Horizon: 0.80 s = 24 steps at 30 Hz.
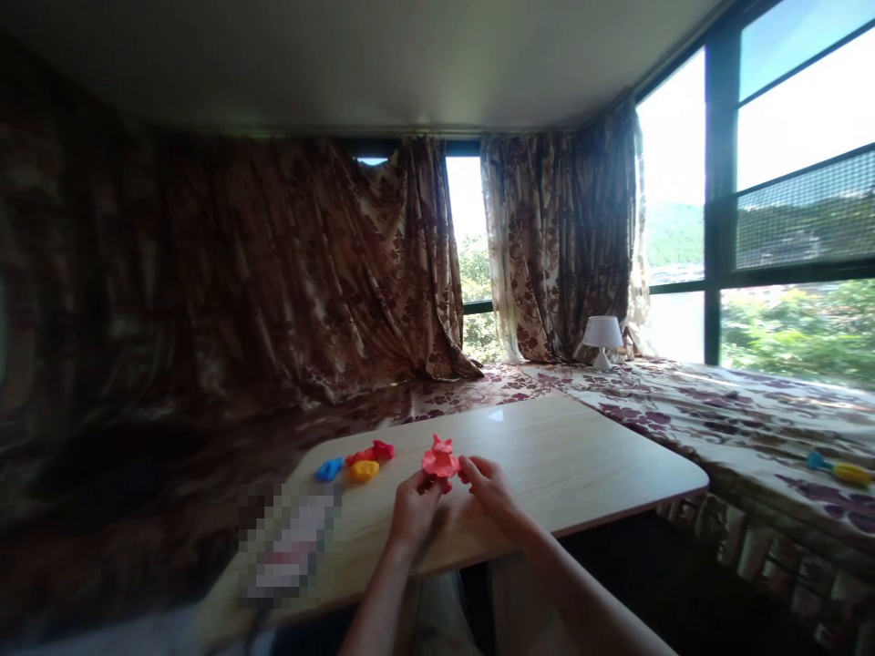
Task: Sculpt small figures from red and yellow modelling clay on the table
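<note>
Over the wooden-topped table point(533, 474), a coral-red toy piece point(441, 458) with a lobed, petal-like outline is held upright. My left hand point(416, 510) pinches its lower left part between thumb and fingers. At its right side, my right hand point(487, 483) has its fingers closed on a small red part point(466, 470); whether this is joined to the main piece I cannot tell. To the left of my hands lie a blue piece point(329, 469), a yellow piece point(363, 471) and a red piece point(373, 452), close together on the tabletop.
A pixelated, blurred-out object point(293, 542) lies at the table's left side. Beyond the table is a ledge covered in floral cloth point(684, 387), with a white lamp point(602, 337) at the back and a blue and yellow object point(851, 473) at right. Patterned curtains point(328, 273) hang behind.
</note>
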Tool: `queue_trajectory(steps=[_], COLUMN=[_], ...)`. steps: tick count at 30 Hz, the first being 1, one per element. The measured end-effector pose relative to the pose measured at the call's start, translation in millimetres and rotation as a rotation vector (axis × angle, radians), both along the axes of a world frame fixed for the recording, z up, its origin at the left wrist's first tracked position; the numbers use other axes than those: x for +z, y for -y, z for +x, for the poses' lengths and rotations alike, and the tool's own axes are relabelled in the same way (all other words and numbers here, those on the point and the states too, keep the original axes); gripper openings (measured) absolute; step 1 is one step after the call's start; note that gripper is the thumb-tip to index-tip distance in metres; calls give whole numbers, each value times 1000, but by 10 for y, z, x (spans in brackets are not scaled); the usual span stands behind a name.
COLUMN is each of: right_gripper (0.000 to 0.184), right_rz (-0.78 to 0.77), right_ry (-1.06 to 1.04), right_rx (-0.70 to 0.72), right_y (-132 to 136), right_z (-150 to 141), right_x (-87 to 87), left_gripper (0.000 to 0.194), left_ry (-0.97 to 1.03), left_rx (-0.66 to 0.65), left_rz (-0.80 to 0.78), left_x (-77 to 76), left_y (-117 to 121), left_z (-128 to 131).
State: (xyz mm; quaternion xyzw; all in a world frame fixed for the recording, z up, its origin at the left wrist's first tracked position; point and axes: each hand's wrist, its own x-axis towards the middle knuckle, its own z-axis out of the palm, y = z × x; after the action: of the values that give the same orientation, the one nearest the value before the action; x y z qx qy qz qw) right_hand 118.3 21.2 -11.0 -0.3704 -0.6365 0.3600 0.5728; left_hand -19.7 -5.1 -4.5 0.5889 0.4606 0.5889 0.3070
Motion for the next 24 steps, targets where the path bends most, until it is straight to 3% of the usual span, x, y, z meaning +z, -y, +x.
queue_trajectory(steps=[7, 18, 24], right_gripper=[35, 38, 45], right_rz=[-53, -35, -63], right_ry=[-8, -52, 44], right_rx=[54, -12, 78], right_y=[35, 3, 89], right_z=[-22, -5, -15], right_x=[20, -4, 80], left_gripper=[28, 29, 27], left_ry=[-6, 7, 37], left_rx=[-90, -63, -60], left_rz=[-18, -19, -10], left_x=[-30, -76, -28], left_y=[-29, -68, -16], left_z=[11, 8, 24])
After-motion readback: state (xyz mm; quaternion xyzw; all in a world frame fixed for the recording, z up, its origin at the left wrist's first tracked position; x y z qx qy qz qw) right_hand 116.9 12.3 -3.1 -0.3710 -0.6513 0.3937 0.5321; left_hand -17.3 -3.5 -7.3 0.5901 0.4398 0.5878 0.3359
